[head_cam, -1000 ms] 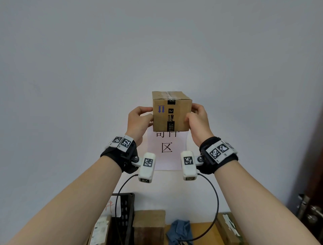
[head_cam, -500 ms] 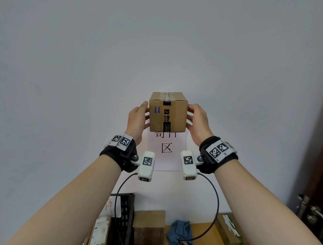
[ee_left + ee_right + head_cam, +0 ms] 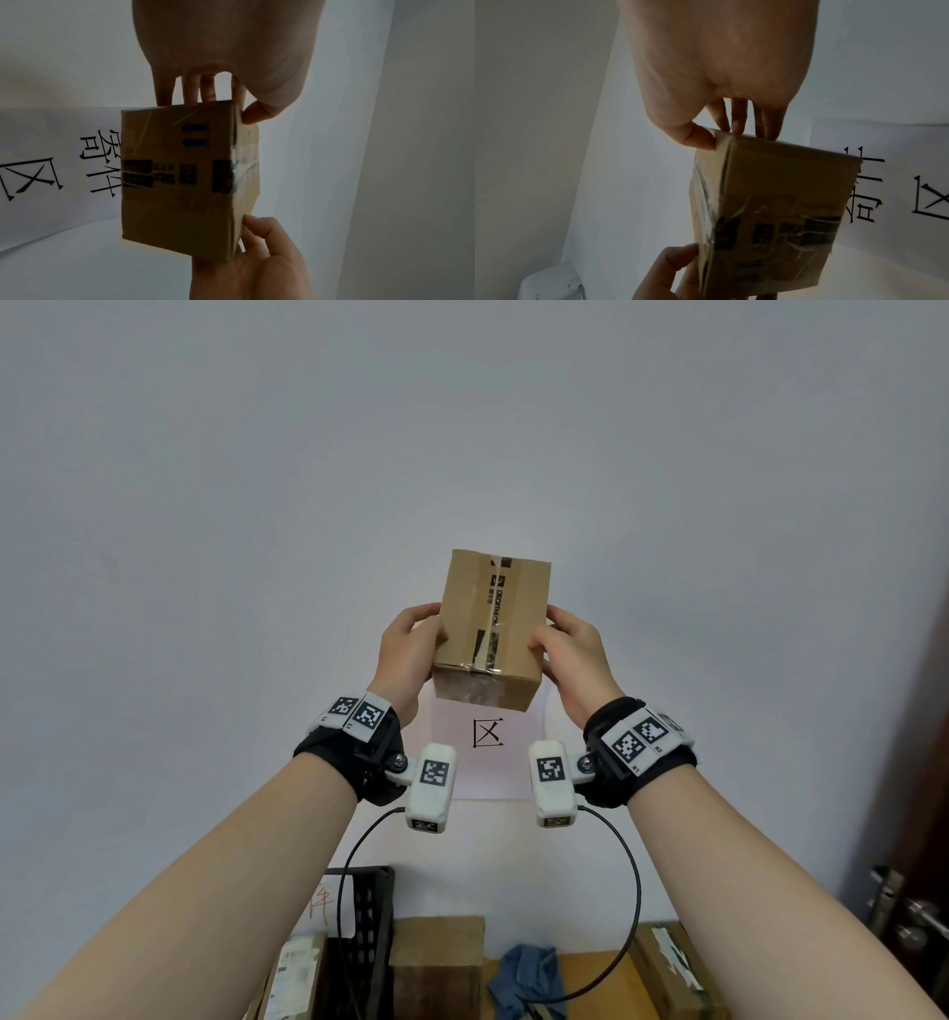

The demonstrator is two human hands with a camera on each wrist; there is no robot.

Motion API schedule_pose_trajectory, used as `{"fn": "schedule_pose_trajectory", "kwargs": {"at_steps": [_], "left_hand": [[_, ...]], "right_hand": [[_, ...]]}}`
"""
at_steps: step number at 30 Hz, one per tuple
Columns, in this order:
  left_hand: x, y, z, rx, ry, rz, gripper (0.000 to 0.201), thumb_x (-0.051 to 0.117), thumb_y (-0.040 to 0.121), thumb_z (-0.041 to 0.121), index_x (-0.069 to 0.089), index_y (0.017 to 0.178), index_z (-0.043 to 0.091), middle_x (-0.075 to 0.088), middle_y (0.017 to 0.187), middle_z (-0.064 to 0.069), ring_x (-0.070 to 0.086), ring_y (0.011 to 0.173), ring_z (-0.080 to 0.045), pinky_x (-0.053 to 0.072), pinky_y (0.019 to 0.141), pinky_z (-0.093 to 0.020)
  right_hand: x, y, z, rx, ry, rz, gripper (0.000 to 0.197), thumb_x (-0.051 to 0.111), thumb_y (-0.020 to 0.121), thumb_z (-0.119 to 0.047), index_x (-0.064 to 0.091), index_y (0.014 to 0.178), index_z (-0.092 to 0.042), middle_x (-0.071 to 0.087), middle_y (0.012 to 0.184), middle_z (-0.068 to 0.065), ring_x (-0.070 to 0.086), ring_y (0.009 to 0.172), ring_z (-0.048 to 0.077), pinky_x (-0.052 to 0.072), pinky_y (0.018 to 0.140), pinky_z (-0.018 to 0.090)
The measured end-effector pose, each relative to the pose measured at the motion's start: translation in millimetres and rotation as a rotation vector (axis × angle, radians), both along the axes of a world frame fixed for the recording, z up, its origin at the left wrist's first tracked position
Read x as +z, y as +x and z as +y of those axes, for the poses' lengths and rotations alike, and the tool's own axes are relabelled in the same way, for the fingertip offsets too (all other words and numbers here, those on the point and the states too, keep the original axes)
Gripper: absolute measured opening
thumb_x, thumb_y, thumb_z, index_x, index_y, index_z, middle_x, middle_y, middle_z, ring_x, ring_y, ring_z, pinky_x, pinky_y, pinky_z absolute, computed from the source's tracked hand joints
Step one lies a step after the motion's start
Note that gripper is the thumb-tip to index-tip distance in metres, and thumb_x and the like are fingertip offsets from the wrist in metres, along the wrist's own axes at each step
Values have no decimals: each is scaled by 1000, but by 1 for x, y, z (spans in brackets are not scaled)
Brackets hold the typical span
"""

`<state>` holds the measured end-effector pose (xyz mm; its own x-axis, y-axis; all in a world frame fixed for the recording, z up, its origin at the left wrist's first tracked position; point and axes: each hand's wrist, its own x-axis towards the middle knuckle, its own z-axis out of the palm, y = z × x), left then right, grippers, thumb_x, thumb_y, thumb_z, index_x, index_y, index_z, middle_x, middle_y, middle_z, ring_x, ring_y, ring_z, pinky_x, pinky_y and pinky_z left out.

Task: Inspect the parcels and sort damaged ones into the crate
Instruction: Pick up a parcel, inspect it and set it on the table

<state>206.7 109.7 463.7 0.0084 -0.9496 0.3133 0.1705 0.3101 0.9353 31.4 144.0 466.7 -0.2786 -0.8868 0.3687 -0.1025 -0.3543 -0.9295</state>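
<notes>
I hold a small brown cardboard parcel up in front of the white wall, its clear-taped seam face tilted toward me. My left hand grips its left side, thumb on the near face and fingers behind. My right hand grips the right side the same way. In the left wrist view the parcel shows blue arrows and black print under tape. The right wrist view shows the parcel with wrinkled tape over its printed side. A black crate stands low at the left.
A white paper sign with black characters hangs on the wall behind the parcel. Below lie more cardboard parcels, a blue cloth on a wooden table, and a door handle at the right.
Both hands have tipped the parcel toward me, so its taped seam face now shows instead of the printed side. The hands stay at about the same height.
</notes>
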Motion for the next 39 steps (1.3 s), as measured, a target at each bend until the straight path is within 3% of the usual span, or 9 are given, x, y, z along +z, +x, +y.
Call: {"fn": "schedule_pose_trajectory", "kwargs": {"at_steps": [4,7,11,16,22,29,33,36,39], "left_hand": [[-3,0,-1,13,15,7,31,55,89,1,63,114,18,69,113,-5,62,87,-18,52,79,-39],[-5,0,-2,24,36,32,27,58,88,-3,57,107,15,67,114,-8,62,91,-19,56,86,-45],[-7,-1,-5,46,32,48,32,62,91,-2,58,120,10,71,104,-3,64,80,-12,57,90,-41],[-7,0,-4,20,57,54,29,63,96,8,60,123,16,72,105,3,66,94,-16,55,79,-35],[-1,1,4,-13,148,84,36,41,108,47,60,119,18,71,118,10,68,103,-15,53,81,-38],[1,3,3,-96,147,96,47,32,107,65,64,119,33,71,124,5,64,121,-20,44,108,-62],[2,6,1,-86,163,53,42,40,106,62,71,106,33,71,125,9,59,129,-21,39,112,-65],[0,7,0,-70,171,45,43,45,105,59,73,104,26,72,123,13,63,123,-19,44,109,-62],[-2,5,-2,-59,178,51,44,48,105,57,71,107,19,72,118,14,67,114,-14,44,109,-60]], "right_hand": [[-1,-2,-2,-7,-6,-10,61,55,82,1,62,138,-23,57,95,10,63,90,21,54,101,55],[-1,-2,-1,-19,-12,-21,56,56,86,5,62,132,-25,61,105,11,65,93,21,58,93,47],[0,-4,-2,-32,-25,-15,49,61,87,3,64,125,-27,65,123,13,70,99,24,60,91,46],[0,-6,0,-15,-4,-10,46,56,88,4,65,125,-23,70,120,16,65,92,22,58,93,53],[-2,-10,3,-17,37,-21,44,50,91,11,69,117,-18,70,105,-1,69,98,17,58,61,27],[-2,-6,-1,9,93,-141,34,46,104,-37,68,123,-18,71,102,-2,69,101,20,58,93,45],[-1,-7,0,15,84,-182,41,45,105,-47,67,123,-17,69,99,-7,65,99,16,51,89,37],[-2,-7,-1,19,82,-167,39,48,103,-50,66,125,-23,72,115,-7,67,113,17,50,97,40],[-4,-8,-1,19,62,-191,39,48,103,-48,64,126,-20,71,124,0,67,100,19,52,90,37]]}}
